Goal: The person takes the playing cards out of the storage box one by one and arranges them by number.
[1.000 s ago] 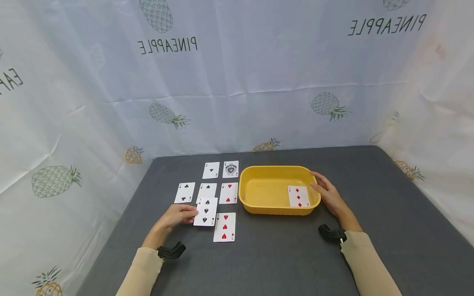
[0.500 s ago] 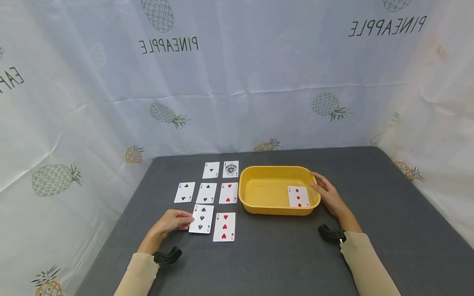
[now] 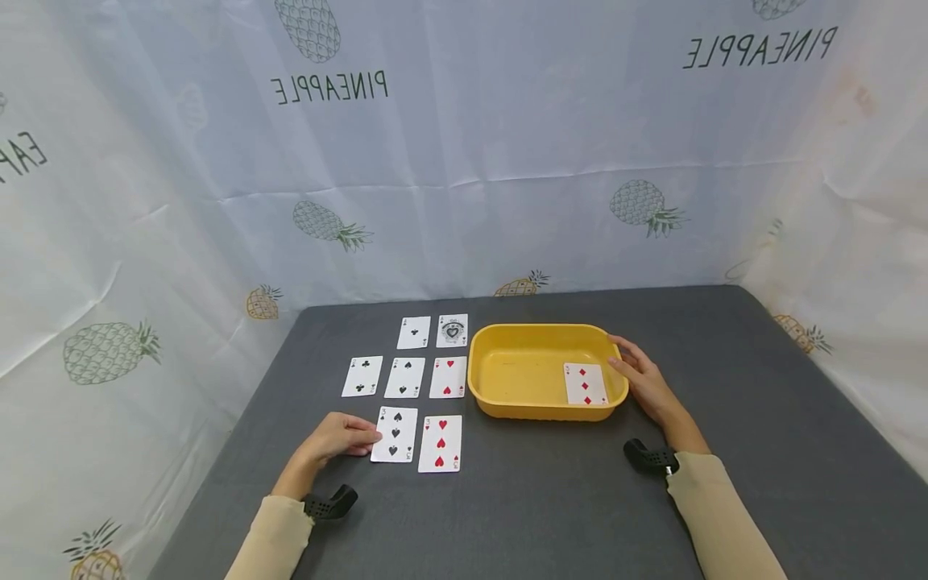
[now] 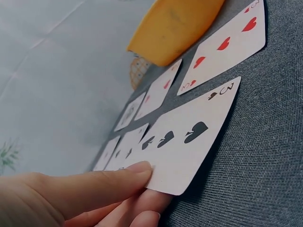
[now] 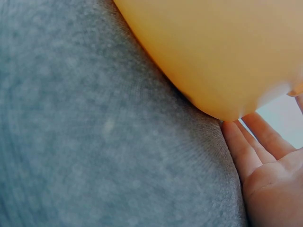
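My left hand (image 3: pixel 339 437) pinches the three of spades (image 3: pixel 395 435) at its left edge. In the left wrist view the thumb (image 4: pixel 140 168) lies on the card's face, with fingers beneath it; the card's near edge stands slightly off the cloth. Just to its right lies the three of hearts (image 3: pixel 440 444), apart from it. My right hand (image 3: pixel 650 390) holds the right end of a yellow plastic tray (image 3: pixel 518 400), thumb at the rim and fingers (image 5: pixel 244 149) against the outer wall. Inside the tray lies the three of diamonds (image 3: pixel 585 384), face up.
Behind the threes, a row holds the two of clubs (image 3: pixel 362 376), two of spades (image 3: pixel 404 378) and two of hearts (image 3: pixel 448 378). Farther back are the ace of clubs (image 3: pixel 413 333) and ace of spades (image 3: pixel 452 331). Pineapple-print curtains (image 3: pixel 464 234) surround the dark grey tabletop (image 3: pixel 536 499).
My left hand has brought the three of spades toward me and slightly left, off the two of spades it overlapped, to beside the three of hearts. The right hand and tray stay put.
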Demonstrator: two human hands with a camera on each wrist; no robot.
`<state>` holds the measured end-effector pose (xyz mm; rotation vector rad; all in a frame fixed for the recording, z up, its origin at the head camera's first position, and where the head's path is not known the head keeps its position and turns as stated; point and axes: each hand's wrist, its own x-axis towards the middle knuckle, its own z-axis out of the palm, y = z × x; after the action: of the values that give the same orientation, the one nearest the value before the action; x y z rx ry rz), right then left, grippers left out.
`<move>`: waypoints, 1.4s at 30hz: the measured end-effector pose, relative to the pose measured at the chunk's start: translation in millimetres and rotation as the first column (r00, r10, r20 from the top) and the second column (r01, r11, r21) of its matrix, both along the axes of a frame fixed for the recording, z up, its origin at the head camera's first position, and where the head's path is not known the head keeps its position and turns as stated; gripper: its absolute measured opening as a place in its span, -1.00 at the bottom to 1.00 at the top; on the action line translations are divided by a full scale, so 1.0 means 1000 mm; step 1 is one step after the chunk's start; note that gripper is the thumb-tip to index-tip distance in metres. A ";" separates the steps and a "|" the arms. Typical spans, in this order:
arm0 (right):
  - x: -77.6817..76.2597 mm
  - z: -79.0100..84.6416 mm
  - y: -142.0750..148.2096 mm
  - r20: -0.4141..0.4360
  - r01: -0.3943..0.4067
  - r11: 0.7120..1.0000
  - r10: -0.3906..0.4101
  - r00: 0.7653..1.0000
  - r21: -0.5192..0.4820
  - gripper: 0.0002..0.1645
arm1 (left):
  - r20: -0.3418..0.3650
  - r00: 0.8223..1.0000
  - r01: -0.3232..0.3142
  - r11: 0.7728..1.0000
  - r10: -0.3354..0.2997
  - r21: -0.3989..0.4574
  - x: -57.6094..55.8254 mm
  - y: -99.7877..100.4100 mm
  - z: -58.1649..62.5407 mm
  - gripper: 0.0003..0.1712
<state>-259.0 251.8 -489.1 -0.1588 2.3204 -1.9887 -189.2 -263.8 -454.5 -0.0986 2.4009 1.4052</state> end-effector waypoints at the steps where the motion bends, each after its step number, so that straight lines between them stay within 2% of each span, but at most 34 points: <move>1: 0.000 0.000 0.000 -0.001 0.000 1.000 0.000 1.000 0.001 -0.28 | -0.004 1.000 0.002 1.000 -0.002 -0.004 0.000 0.000 0.000 -0.59; 9: 0.000 0.000 0.000 -0.005 -0.001 1.000 0.001 1.000 -0.010 -0.29 | -0.025 0.999 -0.030 0.999 0.029 -0.042 0.001 0.002 0.000 -0.65; 18: 0.001 -0.001 0.000 -0.010 -0.002 1.000 0.001 1.000 -0.017 -0.31 | -0.062 0.990 -0.137 0.984 0.130 -0.118 0.004 0.005 0.001 -0.71; 24: 0.001 -0.001 0.001 -0.021 -0.002 1.000 0.002 1.000 -0.016 -0.32 | -0.044 0.994 -0.103 0.992 0.100 -0.074 0.004 0.005 0.003 -0.72; 33: 0.002 0.000 0.002 -0.029 -0.003 1.000 0.002 1.000 -0.022 -0.31 | -0.010 0.995 -0.099 0.995 0.099 -0.024 -0.002 0.011 0.010 -0.70; 38: 0.002 0.001 0.001 -0.032 -0.009 1.000 0.009 0.999 -0.015 -0.30 | -0.013 0.999 -0.050 0.996 0.051 0.074 -0.007 0.018 0.016 -0.62; 42: 0.002 -0.001 0.000 -0.028 -0.014 1.000 0.014 1.000 -0.012 -0.29 | -0.036 0.999 0.005 0.993 -0.001 0.118 -0.010 0.027 0.021 -0.59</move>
<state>-257.0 252.1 -489.7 -0.2037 2.3173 -2.0074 -199.4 -237.2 -433.7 -0.0403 2.3383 1.5562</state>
